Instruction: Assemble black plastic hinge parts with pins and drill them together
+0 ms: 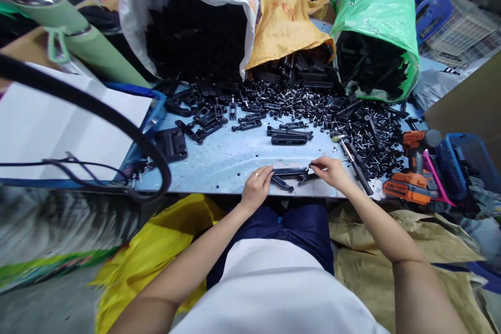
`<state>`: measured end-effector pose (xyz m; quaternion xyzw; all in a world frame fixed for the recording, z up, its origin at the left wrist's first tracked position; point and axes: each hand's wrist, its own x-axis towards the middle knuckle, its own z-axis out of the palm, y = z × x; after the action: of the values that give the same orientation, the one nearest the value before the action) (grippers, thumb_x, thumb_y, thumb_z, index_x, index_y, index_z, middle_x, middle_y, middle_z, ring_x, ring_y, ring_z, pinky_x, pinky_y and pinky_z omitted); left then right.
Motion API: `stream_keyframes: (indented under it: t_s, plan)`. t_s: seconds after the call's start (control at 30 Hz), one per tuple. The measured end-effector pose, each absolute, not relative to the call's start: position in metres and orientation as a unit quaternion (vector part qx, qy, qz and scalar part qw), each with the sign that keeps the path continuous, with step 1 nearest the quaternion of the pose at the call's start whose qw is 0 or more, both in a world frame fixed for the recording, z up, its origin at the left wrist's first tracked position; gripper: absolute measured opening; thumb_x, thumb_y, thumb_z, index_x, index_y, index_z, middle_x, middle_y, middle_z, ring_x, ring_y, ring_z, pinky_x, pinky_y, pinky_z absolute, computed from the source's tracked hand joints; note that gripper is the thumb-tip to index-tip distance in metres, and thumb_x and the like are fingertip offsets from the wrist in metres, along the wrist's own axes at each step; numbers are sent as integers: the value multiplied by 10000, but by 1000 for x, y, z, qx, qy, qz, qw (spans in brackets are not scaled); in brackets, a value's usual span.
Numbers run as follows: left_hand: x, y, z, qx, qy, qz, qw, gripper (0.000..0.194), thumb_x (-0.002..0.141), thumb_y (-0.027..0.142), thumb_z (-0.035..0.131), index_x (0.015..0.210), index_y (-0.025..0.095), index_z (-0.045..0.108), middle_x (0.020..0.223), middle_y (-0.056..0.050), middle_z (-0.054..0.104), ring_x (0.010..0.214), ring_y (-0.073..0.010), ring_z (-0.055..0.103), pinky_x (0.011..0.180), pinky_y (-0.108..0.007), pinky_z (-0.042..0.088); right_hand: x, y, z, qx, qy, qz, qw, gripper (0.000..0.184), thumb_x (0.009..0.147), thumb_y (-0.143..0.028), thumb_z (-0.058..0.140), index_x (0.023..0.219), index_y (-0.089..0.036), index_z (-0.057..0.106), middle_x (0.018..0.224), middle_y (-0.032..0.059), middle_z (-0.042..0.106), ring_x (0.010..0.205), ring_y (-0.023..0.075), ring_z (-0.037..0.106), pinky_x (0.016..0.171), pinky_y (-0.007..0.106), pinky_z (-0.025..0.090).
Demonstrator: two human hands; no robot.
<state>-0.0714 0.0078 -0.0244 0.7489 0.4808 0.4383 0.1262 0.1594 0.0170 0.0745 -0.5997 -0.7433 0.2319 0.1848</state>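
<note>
At the table's front edge, my left hand (256, 188) is closed on the left end of a long black plastic bar (290, 171). The fingers of my right hand (331, 172) pinch a small black-headed pin (310, 166) at the bar's right end; its tip is too small to make out. Just below the bar lies a short black arm piece (282, 183), with its rounded end toward me. Farther back, several assembled black plastic parts (289, 138) lie side by side.
A heap of pins with black heads (313, 104) spreads across the back. White (135, 10), orange (289, 21) and green sacks (378, 5) of black parts stand behind. A hammer (356, 164) and cordless drill (417, 167) lie right; a black cable (113, 115) arches left.
</note>
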Motion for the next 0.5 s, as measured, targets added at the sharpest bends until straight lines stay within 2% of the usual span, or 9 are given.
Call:
stream_keyframes:
  t_s: [0.2, 0.33, 0.4, 0.5]
  plan:
    - [-71, 8, -25, 745, 492, 430, 133, 253, 898, 245, 394, 993, 184, 619, 928, -88, 685, 882, -181, 641, 807, -325, 526, 153, 13, 73, -555, -816, 141, 78, 190, 840, -174, 481, 912, -158, 656, 860, 74, 682, 781, 152, 634, 721, 241, 471]
    - [-71, 7, -25, 742, 496, 428, 139, 271, 903, 255, 372, 1007, 186, 612, 944, -91, 682, 893, -183, 638, 812, -331, 523, 141, 10, 76, -553, -825, 106, -47, 239, 879, -149, 418, 992, -168, 628, 888, 81, 671, 800, 168, 628, 664, 238, 445]
    - [-71, 7, -25, 741, 497, 431, 133, 274, 902, 255, 369, 1013, 188, 610, 945, -89, 682, 884, -183, 640, 805, -329, 525, 131, 11, 93, -567, -813, 86, -96, 218, 867, -151, 455, 1010, -153, 619, 889, 101, 668, 804, 198, 625, 634, 258, 437]
    - [-70, 7, -26, 746, 492, 430, 127, 269, 897, 249, 377, 1018, 188, 609, 935, -87, 684, 870, -184, 643, 801, -332, 527, 109, 4, 144, -575, -804, 58, -141, 174, 816, -185, 548, 955, -129, 637, 877, 141, 661, 761, 242, 618, 587, 300, 431]
